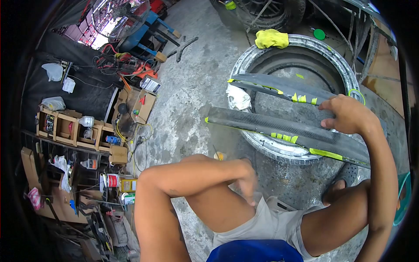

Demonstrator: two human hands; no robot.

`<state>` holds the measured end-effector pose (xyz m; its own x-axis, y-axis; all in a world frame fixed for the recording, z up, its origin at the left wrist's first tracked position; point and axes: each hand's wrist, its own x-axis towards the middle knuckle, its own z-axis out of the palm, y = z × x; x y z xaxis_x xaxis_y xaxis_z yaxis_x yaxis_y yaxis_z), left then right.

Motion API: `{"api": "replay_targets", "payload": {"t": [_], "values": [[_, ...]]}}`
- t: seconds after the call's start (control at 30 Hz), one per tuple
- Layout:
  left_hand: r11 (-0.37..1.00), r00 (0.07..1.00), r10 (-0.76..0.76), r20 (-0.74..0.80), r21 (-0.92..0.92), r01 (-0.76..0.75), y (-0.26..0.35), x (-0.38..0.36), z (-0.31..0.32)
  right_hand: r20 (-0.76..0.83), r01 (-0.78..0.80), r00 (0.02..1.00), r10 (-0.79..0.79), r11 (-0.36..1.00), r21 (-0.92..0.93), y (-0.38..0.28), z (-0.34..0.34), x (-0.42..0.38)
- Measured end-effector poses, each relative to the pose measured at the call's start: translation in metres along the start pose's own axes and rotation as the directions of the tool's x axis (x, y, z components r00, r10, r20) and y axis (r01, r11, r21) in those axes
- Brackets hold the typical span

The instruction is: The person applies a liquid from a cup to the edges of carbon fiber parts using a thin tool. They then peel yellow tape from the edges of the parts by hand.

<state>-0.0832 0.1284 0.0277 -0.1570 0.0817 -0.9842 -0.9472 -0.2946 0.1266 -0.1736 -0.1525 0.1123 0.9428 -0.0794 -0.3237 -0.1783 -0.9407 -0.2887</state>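
My right hand [347, 114] reaches over two long dark strips, its thumb and fingers apart and nothing between them. Its fingertips are right at the edge of the far strip [279, 84], and the thumb overlaps the gap before the near strip [262, 120]. The near strip has a carbon-weave surface; both carry bits of yellow-green masking tape. They lie across a dusty grey-white tire [297, 158] flat on the floor. My left hand [246, 181] hangs by my thigh at the edge of my grey shorts, blurred, with its fingers partly hidden.
A yellow cloth [271, 39] and a white rag [238, 97] rest on the tire. A vehicle wheel [266, 13] stands beyond it. At the left are a fan [121, 17], a blue stand [139, 32], cables, a wooden shelf [74, 131] and a white bucket [109, 180].
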Motion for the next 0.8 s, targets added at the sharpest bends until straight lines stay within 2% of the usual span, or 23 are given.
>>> {"api": "replay_targets", "payload": {"t": [0.03, 0.07, 0.1, 0.13, 0.2, 0.23, 0.3, 0.33, 0.4, 0.43, 0.5, 0.8], "values": [[0.988, 0.988, 0.123, -0.090, 0.103, -0.113, -0.005, 0.012, 0.000, -0.007, -0.002, 1.000, 0.002, 1.000, 0.002, -0.001, 0.000, 0.000], [0.988, 0.989, 0.122, -0.089, 0.103, -0.112, -0.007, 0.006, -0.005, -0.016, -0.005, 1.000, 0.005, 1.000, 0.006, -0.002, 0.000, 0.000], [0.987, 0.940, 0.156, -0.303, 0.015, -0.159, -0.012, -0.007, -0.016, -0.017, -0.006, 1.000, 0.006, 1.000, 0.007, -0.003, 0.001, 0.000], [0.973, 0.847, 0.163, -0.505, -0.062, -0.224, -0.015, -0.017, -0.024, -0.014, -0.009, 1.000, 0.009, 1.000, 0.008, -0.004, 0.002, 0.001], [0.968, 0.593, 0.151, -0.791, -0.002, -0.249, -0.018, -0.025, -0.033, -0.006, 0.002, 1.000, -0.002, 1.000, -0.003, -0.008, 0.003, 0.006], [0.967, 0.588, 0.146, -0.796, -0.012, -0.255, -0.019, -0.029, -0.039, 0.006, 0.010, 1.000, -0.010, 1.000, -0.013, -0.009, 0.004, 0.008], [0.961, 0.448, 0.215, -0.868, 0.106, -0.256, -0.017, -0.039, -0.051, 0.022, 0.028, 0.999, -0.027, 0.999, -0.033, -0.012, 0.003, 0.013], [0.960, 0.442, 0.208, -0.873, 0.096, -0.261, -0.014, -0.042, -0.054, 0.036, 0.020, 0.999, -0.020, 1.000, -0.019, -0.015, 0.002, 0.015], [0.964, 0.532, 0.221, -0.817, 0.101, -0.245, -0.009, -0.046, -0.060, 0.055, 0.020, 0.998, -0.019, 1.000, -0.011, -0.017, 0.002, 0.018], [0.964, 0.529, 0.216, -0.821, 0.092, -0.250, -0.006, -0.047, -0.061, 0.051, 0.030, 0.998, -0.029, 0.999, -0.012, -0.016, 0.004, 0.019], [0.972, 0.630, 0.222, -0.744, 0.118, -0.204, -0.003, -0.046, -0.064, 0.051, 0.043, 0.998, -0.042, 0.999, -0.015, -0.014, 0.006, 0.020], [0.979, 0.704, 0.189, -0.684, 0.080, -0.186, -0.019, -0.042, -0.059, 0.016, -0.008, 1.000, 0.009, 1.000, -0.016, 0.006, 0.014, 0.017]]}}
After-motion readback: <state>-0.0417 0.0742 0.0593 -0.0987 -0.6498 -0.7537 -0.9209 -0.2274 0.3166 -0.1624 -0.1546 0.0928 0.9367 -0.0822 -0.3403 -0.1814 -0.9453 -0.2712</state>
